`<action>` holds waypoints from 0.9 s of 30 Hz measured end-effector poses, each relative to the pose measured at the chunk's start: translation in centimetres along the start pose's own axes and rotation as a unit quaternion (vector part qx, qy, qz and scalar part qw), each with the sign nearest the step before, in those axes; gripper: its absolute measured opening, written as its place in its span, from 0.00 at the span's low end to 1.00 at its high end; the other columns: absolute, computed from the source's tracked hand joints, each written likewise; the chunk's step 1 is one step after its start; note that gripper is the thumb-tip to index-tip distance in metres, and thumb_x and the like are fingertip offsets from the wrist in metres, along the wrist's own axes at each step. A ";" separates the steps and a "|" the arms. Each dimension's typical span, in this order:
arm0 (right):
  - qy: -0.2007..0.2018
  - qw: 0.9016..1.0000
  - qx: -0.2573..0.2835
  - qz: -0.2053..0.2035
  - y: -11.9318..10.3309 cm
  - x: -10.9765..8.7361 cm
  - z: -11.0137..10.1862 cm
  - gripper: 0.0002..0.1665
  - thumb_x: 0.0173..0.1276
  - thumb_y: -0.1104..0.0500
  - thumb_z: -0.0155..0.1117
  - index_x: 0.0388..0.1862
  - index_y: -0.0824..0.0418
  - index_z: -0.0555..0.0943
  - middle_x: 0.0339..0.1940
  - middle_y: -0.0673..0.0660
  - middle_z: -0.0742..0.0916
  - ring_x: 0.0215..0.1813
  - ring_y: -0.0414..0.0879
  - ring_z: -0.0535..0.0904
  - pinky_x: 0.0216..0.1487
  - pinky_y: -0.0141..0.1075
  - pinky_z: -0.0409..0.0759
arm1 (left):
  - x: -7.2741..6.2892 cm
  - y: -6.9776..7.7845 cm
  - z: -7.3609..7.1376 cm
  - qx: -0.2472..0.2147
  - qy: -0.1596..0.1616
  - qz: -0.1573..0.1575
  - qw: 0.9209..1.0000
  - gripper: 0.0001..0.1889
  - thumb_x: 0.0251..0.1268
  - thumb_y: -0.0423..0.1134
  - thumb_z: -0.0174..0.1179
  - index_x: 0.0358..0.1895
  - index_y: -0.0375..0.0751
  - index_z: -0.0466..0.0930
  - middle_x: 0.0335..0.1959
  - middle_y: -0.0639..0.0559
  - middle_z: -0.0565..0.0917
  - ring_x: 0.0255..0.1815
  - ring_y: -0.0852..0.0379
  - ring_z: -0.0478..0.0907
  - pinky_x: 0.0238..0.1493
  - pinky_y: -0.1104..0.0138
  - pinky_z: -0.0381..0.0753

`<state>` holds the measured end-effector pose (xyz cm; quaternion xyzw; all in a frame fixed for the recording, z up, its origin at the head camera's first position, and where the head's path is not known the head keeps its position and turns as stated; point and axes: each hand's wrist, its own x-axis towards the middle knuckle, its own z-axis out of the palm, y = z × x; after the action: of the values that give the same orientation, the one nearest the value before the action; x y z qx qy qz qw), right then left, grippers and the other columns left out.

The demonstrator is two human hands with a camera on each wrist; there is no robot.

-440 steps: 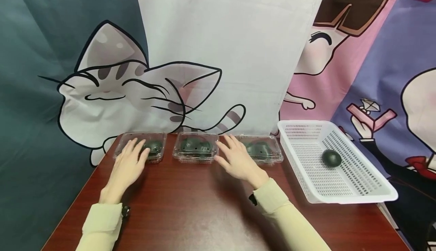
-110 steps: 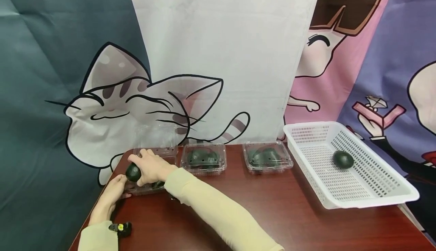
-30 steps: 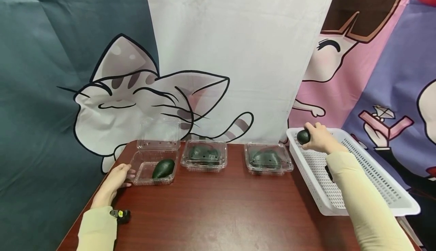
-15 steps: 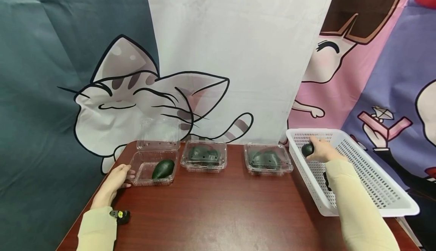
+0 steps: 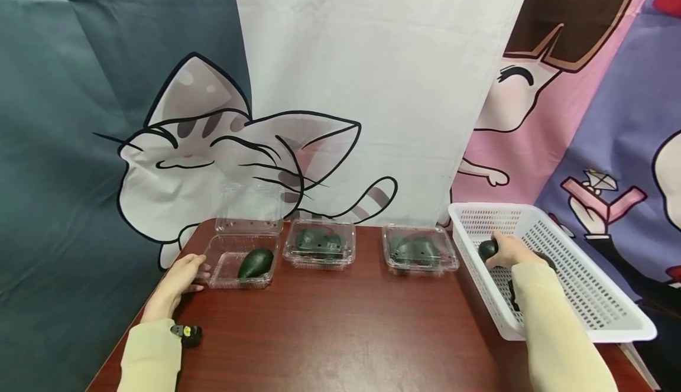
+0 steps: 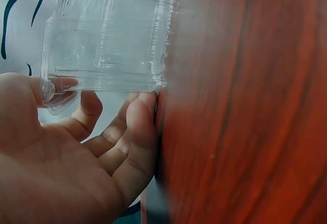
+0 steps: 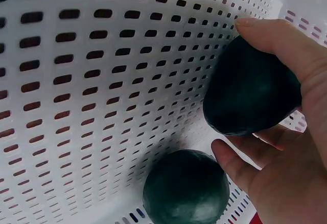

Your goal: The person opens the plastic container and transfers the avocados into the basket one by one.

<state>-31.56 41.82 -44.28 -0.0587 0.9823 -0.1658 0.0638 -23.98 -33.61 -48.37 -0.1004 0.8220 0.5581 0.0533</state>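
In the basket's left part my right hand [image 5: 511,250] grips a dark green avocado [image 7: 253,89]; the right wrist view shows thumb and fingers around it. A second avocado [image 7: 186,188] lies on the basket floor just below my fingertips. At the far left my left hand [image 5: 181,277] holds the side of an open clear plastic clamshell [image 5: 242,262]. Its thumb overlaps the rim and its curled fingers press the side wall [image 6: 117,40] near the table. One avocado [image 5: 256,262] lies in the right half of that clamshell, whose lid [image 5: 250,211] stands raised behind.
Two closed clamshells, one in the middle [image 5: 319,245] and one further right [image 5: 419,250], hold avocados along the table's back edge. The white perforated basket [image 5: 628,327] stands at the right. A printed cloth [image 5: 372,84] hangs behind the brown table [image 5: 340,333].
My right hand has lowered the avocado from the basket's rim height down into the basket. The left hand has stayed at the open clamshell, which was opened earlier.
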 end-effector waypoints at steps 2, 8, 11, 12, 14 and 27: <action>0.002 1.000 0.002 -0.001 -0.1 -0.1 0.0 0.52 0.41 0.58 0.81 0.61 0.75 0.64 0.47 0.77 0.78 0.45 0.64 0.76 0.42 0.54 0.75 | 0.1 0.0 -0.1 0.001 0.000 -0.001 1.000 0.25 0.81 0.48 0.37 0.57 0.24 0.64 0.48 0.36 0.77 0.35 0.62 0.78 0.34 0.63 0.82; 0.015 1.000 -0.005 -0.011 -0.2 -0.3 0.0 0.50 0.41 0.59 0.81 0.59 0.77 0.66 0.45 0.76 0.78 0.45 0.65 0.76 0.43 0.56 0.75 | 0.8 0.1 -0.2 0.011 0.000 0.001 1.000 0.30 0.80 0.54 0.36 0.57 0.24 0.64 0.46 0.36 0.76 0.34 0.61 0.78 0.33 0.63 0.82; 0.015 1.000 -0.008 -0.015 -0.2 -0.4 0.0 0.51 0.42 0.58 0.81 0.62 0.77 0.66 0.48 0.78 0.77 0.47 0.67 0.76 0.45 0.57 0.75 | 1.1 0.2 -0.2 0.015 0.001 0.001 1.000 0.30 0.80 0.54 0.36 0.57 0.24 0.64 0.46 0.37 0.76 0.34 0.61 0.78 0.33 0.63 0.81; 0.014 1.000 -0.008 -0.019 -0.2 -0.4 0.0 0.52 0.42 0.58 0.81 0.62 0.78 0.65 0.49 0.79 0.77 0.48 0.68 0.75 0.46 0.57 0.75 | 1.1 0.2 -0.2 0.016 0.001 0.000 1.000 0.29 0.80 0.53 0.36 0.57 0.24 0.64 0.45 0.38 0.77 0.34 0.61 0.78 0.33 0.63 0.81; 0.009 1.000 -0.003 -0.028 -0.3 -0.3 -0.2 0.53 0.43 0.58 0.81 0.64 0.78 0.64 0.52 0.81 0.75 0.51 0.70 0.74 0.49 0.59 0.74 | 1.3 0.3 -0.2 0.017 0.001 0.005 1.000 0.28 0.80 0.53 0.36 0.56 0.24 0.64 0.44 0.39 0.77 0.34 0.61 0.78 0.33 0.63 0.81; 0.019 0.996 -0.011 -0.084 -3.4 0.3 -3.8 0.51 0.54 0.56 0.76 0.66 0.81 0.61 0.62 0.82 0.69 0.62 0.78 0.64 0.62 0.66 0.60 | 1.9 0.4 -0.2 0.021 0.014 0.018 1.000 0.26 0.80 0.50 0.39 0.59 0.25 0.62 0.37 0.41 0.74 0.31 0.57 0.76 0.31 0.63 0.79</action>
<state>-32.06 39.78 -39.62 -0.1385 0.9767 -0.1610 0.0301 -25.91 -33.82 -48.35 -0.0925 0.8361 0.5397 0.0339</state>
